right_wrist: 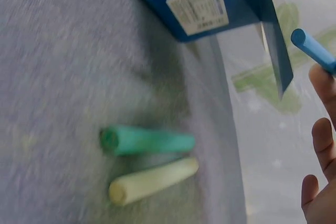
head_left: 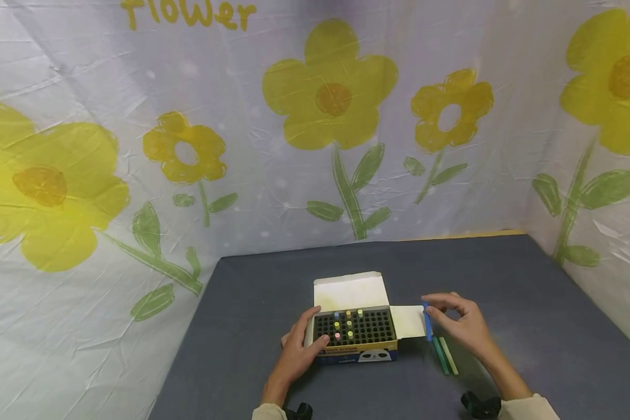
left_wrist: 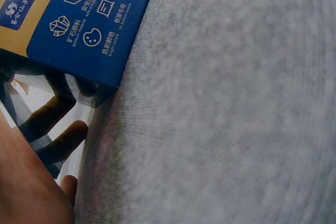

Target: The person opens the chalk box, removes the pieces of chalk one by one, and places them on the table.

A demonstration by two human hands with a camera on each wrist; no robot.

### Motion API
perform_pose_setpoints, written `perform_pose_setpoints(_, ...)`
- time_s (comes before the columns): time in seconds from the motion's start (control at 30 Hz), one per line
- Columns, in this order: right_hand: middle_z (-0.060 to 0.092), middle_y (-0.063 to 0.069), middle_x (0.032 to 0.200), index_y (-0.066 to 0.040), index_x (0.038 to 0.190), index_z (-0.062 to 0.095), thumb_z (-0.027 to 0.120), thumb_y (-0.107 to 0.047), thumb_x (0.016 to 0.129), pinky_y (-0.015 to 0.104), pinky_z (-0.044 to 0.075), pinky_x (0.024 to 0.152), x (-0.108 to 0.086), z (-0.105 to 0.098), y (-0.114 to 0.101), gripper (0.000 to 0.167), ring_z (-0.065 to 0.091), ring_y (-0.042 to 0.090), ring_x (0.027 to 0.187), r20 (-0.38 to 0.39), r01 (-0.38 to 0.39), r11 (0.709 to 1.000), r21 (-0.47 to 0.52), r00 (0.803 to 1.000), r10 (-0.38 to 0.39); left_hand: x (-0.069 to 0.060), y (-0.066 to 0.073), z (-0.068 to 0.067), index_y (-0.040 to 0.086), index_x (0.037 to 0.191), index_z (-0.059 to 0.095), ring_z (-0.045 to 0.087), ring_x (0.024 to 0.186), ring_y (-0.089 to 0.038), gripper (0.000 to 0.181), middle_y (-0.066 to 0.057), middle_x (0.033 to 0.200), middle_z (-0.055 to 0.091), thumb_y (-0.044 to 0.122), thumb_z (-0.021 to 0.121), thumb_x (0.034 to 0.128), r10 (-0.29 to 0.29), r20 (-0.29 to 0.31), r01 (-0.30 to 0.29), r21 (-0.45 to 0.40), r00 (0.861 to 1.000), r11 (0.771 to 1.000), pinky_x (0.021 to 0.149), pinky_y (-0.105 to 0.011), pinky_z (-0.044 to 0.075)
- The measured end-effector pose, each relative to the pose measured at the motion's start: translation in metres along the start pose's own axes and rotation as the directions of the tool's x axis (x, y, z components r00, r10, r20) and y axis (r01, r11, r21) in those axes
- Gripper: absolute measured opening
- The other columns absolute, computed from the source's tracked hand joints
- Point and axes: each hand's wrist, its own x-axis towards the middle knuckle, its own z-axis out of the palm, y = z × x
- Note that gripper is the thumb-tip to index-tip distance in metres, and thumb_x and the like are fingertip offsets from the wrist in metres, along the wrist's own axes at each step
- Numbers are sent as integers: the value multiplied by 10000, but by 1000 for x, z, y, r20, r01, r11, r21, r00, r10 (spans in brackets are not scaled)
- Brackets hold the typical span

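An open chalk box (head_left: 378, 355), blue and yellow with a panda face, sits on the table with a black grid of holes inside. Several coloured chalk sticks (head_left: 338, 335) stand upright in the grid's left part. My left hand (head_left: 297, 354) holds the box at its left end, thumb on the front edge. Beside the right flap, my right hand (head_left: 464, 324) pinches a blue chalk stick (head_left: 429, 328) between thumb and fingers, off the table. Below that hand lie a green chalk stick (right_wrist: 149, 141) and a pale yellow chalk stick (right_wrist: 155, 181), side by side.
White inner faces show on the box's raised back lid (head_left: 352, 293) and its right side flap (head_left: 408, 321). The dark grey table (head_left: 231, 326) meets a flower-printed curtain (head_left: 273, 192) at the back and sides.
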Motion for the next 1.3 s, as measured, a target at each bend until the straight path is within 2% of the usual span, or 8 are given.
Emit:
perform_pose_setpoints(0.17, 717, -56, 876, -64, 1132, 758, 714, -25, 927, 196, 304, 1108, -10, -10, 12, 213, 567, 28, 807, 1, -53, 998, 43, 999, 53, 0, 0, 0, 468, 1496, 414, 455, 1359, -347, 646, -54, 1545, 487, 463, 700, 916, 5, 3, -5, -3, 1000, 1000, 1024, -610, 155)
perform_pose_setpoints(0.3, 706, -59, 878, -24, 1137, 746, 707, -42, 939, 343, 418, 1009, -21, -18, 20, 203, 561, 50, 797, 15, -88, 996, 11, 996, 88, 1, 0, 0, 468, 1496, 414, 471, 1341, -351, 638, -60, 1543, 492, 476, 690, 921, 4, -3, -4, 7, 1000, 1000, 1009, -606, 168)
perform_pose_setpoints(0.47, 712, -17, 865, -5, 1135, 736, 718, -49, 930, 518, 373, 1091, -33, -25, 33, 210, 570, 50, 780, 29, -131, 991, -12, 991, 131, 2, -1, -1, 458, 1498, 418, 475, 1359, -371, 638, -57, 1554, 488, 482, 689, 921, 17, -4, -17, 12, 1000, 1000, 1020, -610, 160)
perform_pose_setpoints(0.53, 709, -7, 857, -11, 1131, 740, 729, -54, 923, 440, 430, 1047, -37, -26, 38, 212, 567, 50, 776, 30, -144, 989, -41, 989, 145, 2, -1, -1, 460, 1496, 421, 472, 1364, -373, 637, -56, 1554, 488, 480, 691, 919, 19, -4, -19, 10, 1000, 1000, 1022, -608, 155)
perform_pose_setpoints(0.6, 702, -25, 850, -30, 1120, 750, 737, -60, 918, 312, 470, 844, -41, -27, 42, 205, 559, 53, 771, 34, -152, 985, -87, 987, 155, 2, -1, -1, 476, 1489, 423, 472, 1357, -365, 635, -47, 1551, 491, 489, 694, 915, 10, -6, -10, 10, 1000, 1000, 1023, -602, 156)
perform_pose_setpoints(0.73, 684, -68, 839, -71, 1106, 764, 755, -80, 907, 280, 434, 698, -44, -29, 47, 200, 534, 33, 765, 57, -160, 975, -155, 984, 170, 1, 0, -1, 448, 1500, 424, 481, 1340, -382, 634, -70, 1547, 493, 478, 687, 925, 18, -2, -18, 19, 1000, 1000, 1013, -616, 165)
perform_pose_setpoints(1.03, 717, -95, 749, -110, 1038, 774, 788, -79, 863, 698, 135, 1017, -42, -28, 43, 178, 576, -40, 674, 111, -196, 965, -174, 970, 217, -1, 0, -2, 434, 1511, 420, 451, 1384, -416, 641, -77, 1560, 481, 470, 687, 929, 16, 5, -16, 5, 1000, 1000, 1052, -649, 142)
perform_pose_setpoints(1.3, 723, -114, 779, -148, 999, 782, 790, -101, 868, 620, 142, 961, -41, -27, 42, 139, 555, -10, 719, 162, -187, 948, -256, 959, 233, 0, 0, -1, 465, 1497, 419, 440, 1412, -382, 633, -37, 1578, 463, 488, 686, 923, 8, 4, -8, 1, 1000, 1000, 1045, -626, 137)
